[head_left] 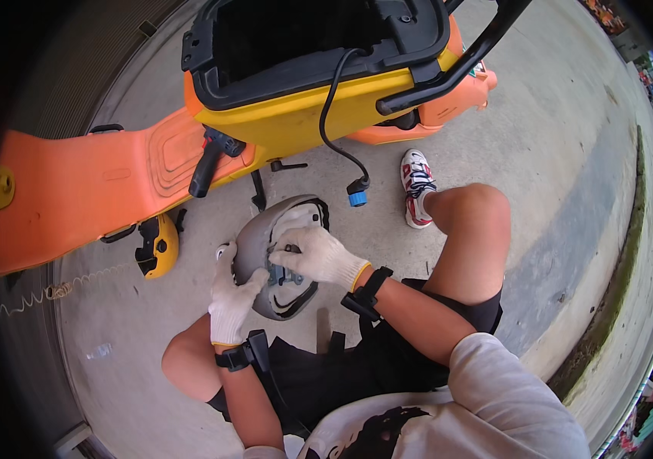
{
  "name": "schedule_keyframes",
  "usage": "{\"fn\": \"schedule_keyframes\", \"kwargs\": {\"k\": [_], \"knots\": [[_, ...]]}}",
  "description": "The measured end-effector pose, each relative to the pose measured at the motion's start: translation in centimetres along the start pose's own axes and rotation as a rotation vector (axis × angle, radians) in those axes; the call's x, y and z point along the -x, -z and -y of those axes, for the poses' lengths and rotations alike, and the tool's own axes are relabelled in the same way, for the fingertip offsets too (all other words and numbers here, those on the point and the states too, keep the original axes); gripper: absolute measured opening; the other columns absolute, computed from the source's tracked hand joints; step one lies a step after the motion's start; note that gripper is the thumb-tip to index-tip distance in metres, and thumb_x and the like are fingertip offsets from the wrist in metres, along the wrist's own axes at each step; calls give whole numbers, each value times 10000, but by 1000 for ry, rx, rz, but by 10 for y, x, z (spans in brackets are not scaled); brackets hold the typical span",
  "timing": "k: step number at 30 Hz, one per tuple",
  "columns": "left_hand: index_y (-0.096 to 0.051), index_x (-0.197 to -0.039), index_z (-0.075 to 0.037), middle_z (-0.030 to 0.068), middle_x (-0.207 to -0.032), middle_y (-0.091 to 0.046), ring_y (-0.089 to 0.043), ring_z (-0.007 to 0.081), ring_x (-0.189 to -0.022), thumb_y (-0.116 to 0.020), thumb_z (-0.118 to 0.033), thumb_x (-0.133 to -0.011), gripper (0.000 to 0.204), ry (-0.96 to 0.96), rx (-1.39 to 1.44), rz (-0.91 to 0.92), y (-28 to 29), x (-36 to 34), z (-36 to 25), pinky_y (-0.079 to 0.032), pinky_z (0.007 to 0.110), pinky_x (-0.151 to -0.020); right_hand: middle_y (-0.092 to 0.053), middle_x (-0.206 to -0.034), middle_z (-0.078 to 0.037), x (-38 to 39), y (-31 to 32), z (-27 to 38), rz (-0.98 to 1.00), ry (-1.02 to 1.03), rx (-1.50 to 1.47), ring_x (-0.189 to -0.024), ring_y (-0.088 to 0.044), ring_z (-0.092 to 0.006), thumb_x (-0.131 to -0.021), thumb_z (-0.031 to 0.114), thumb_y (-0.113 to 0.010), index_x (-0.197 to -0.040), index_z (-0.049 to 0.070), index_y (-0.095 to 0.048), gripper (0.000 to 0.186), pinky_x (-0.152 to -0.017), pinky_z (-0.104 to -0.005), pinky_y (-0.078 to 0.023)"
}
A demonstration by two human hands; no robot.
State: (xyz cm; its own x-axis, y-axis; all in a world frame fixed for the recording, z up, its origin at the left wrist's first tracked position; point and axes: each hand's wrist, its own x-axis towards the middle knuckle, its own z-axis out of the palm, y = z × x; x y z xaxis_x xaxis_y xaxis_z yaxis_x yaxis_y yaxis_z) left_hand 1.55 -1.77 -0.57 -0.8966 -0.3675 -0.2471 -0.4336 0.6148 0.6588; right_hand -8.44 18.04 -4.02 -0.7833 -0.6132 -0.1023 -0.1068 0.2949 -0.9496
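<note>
Grey shell: here it is, the grey shell [254,233], low in front of me between my knees, below the orange-and-yellow scooter [296,126].
Long axis: it runs up and down my view, the top end leaning a little to the right, the bottom toward my lap.
Hollow side: facing up and to the right, showing me a pale lining, a black rim [305,300] and a blue-grey bracket [277,274]; the smooth outer curve faces left.
Lettering: any on the shell is too small to make out; my pale shirt [487,390] carries a dark print, cut off at the edge.
Left fingers: my gloved left fingers [225,264] are clamped on the shell's left side, thumb reaching across to the hollow.
Right fingers: my gloved right fingers [305,239] are bent into the hollow, tips close together near the bracket; whether they pinch anything, I can't tell.
Scooter side: a cordless drill [208,164] lies on the footboard, and a black cable [326,115] hangs down, ending in a blue-tipped plug [357,197].
Concrete floor: a yellow helmet [162,249] sits left of the shell, well apart.
</note>
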Motion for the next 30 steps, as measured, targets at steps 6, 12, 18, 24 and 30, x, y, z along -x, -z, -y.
{"fn": "schedule_keyframes", "kwargs": {"k": [6, 12, 18, 24, 30], "knots": [[-460, -1469, 28, 237, -1495, -496, -476, 322, -1399, -795, -194, -808, 773, 117, -20, 62, 4, 1, -29, -390, 372, -1148, -735, -925, -140, 7, 8, 20, 11, -6, -33, -825, -723, -274, -899, 322, -713, -1010, 45, -741, 299, -773, -362, -567], [-455, -1467, 41, 253, -1488, -494, -465, 338, -1406, -789, -193, -814, 770, 110, 34, 54, 0, -1, -16, -370, 377, -1162, -730, -824, -131, 8, 3, 21, -19, -52, -73, -676, -719, -224, -893, 324, -726, -976, 31, -742, 305, -676, -340, -571], [-451, -1470, 42, 240, -1498, -490, -455, 336, -1412, -792, -189, -814, 774, 120, 53, 50, 1, 1, -17, -369, 380, -1163, -707, -728, -134, 7, 11, 24, 24, -120, -100, -631, -708, -192, -888, 286, -726, -942, -19, -728, 310, -623, -330, -564], [-450, -1472, 40, 239, -1498, -491, -462, 333, -1407, -791, -183, -819, 770, 124, 59, 54, 0, -1, -15, -370, 392, -1160, -700, -698, -108, 3, 21, 27, 65, -269, -273, -608, -691, -158, -909, 263, -714, -920, -40, -715, 303, -581, -311, -562], [-446, -1474, 40, 245, -1493, -494, -470, 335, -1400, -788, -196, -820, 775, 103, 65, 43, 0, 0, -20, -372, 394, -1158, -699, -729, -95, 3, 10, 14, 35, -412, -558, -595, -678, -164, -923, 243, -714, -947, -40, -707, 284, -548, -305, -560]]}}
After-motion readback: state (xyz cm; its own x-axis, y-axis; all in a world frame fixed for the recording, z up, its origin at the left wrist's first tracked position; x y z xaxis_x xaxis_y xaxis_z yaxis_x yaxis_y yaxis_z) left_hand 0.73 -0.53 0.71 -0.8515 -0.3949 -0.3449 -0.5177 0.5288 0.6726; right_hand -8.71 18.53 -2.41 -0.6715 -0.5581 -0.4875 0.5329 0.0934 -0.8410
